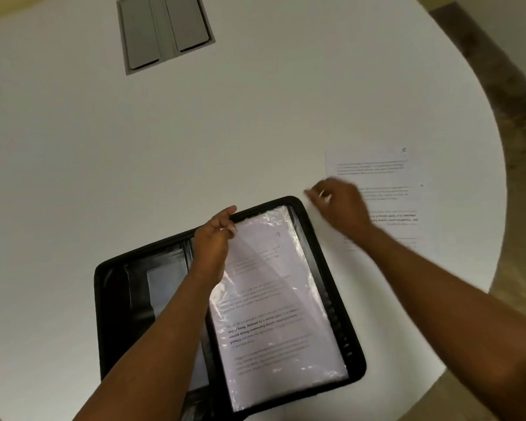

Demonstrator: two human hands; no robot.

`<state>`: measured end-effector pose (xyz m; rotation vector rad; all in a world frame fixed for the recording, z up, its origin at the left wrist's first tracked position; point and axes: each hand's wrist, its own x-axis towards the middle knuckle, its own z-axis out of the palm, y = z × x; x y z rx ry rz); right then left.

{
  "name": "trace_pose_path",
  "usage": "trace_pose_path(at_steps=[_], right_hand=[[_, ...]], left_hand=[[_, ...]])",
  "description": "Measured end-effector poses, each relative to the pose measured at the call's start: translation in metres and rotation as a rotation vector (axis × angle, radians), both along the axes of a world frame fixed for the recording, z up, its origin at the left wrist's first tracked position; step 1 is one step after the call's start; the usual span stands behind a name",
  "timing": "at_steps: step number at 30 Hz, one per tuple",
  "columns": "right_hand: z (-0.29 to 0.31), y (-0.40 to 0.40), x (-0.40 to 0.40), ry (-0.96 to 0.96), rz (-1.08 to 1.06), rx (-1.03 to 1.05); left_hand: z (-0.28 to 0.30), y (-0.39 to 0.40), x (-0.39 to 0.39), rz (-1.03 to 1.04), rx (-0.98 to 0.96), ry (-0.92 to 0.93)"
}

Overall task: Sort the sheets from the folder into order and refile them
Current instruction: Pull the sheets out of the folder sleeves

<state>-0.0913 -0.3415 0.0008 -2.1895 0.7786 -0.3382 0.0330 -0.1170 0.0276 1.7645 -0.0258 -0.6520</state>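
My left hand sat at the top inner corner of the folder's right half, fingers curled and pinched on the upper left corner of a clear plastic sleeve, which it had lifted a little off the stack below. My right hand hung over the bare table just off the folder's top right corner, blurred, its fingers loosely bent; I could see a thin pale sliver near the fingertips, but I could not tell whether it gripped anything.

The black folder lay open on the white table in front of me, turned at an angle. Its left half showed dark pockets with a greyish panel, partly covered by my left forearm. Its right half held the sleeved sheets, and the top sheet showed printed paragraphs, some in bold, with a handwritten 9 near its upper right corner. The plastic caught glare along its edges.

To the right of the folder, apart from it, a loose sheet lay flat on the table, printed with text and marked with a handwritten 5 at its top right. My right wrist crossed its lower left part.

At the far side, a grey rectangular panel with two flaps was set into the tabletop. Beyond the table's curved right edge I saw brownish floor.
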Motion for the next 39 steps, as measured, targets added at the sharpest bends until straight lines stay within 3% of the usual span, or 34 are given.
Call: trace_pose_path(at_steps=[5,8,13,19,22,25,29,32,36,39], right_hand=[[0.005,0.12,-0.019,0.264,0.501,0.336],[0.012,0.172,-0.024,0.32,0.67,0.517],[0.019,0.231,-0.007,0.308,0.752,0.52],[0.001,0.283,0.023,0.439,0.87,0.285],[-0.002,0.301,0.032,0.531,0.899,0.065],[-0.01,0.311,0.039,0.52,0.957,-0.113],[-0.015,0.295,0.034,0.297,0.671,-0.086],[-0.025,0.255,0.018,0.273,0.361,-0.191],[-0.032,0.19,-0.005,0.349,0.044,-0.253],[-0.035,0.155,-0.013,0.37,-0.132,-0.124]], left_hand=[[0.017,0.028,0.012,0.198,-0.138,0.195],[0.026,0.048,0.02,0.338,-0.295,0.334],[0.04,0.108,0.035,0.36,-0.045,0.292],[0.039,0.191,0.053,0.326,-0.163,0.434],[0.037,0.225,0.045,0.191,0.021,0.373],[0.025,0.244,0.042,0.167,0.292,0.164],[0.011,0.24,0.033,0.183,0.724,-0.402],[0.0,0.222,0.026,0.034,0.751,-0.678],[-0.016,0.181,0.013,-0.319,0.68,-0.707],[-0.031,0.153,0.001,-0.616,0.649,-0.701]])
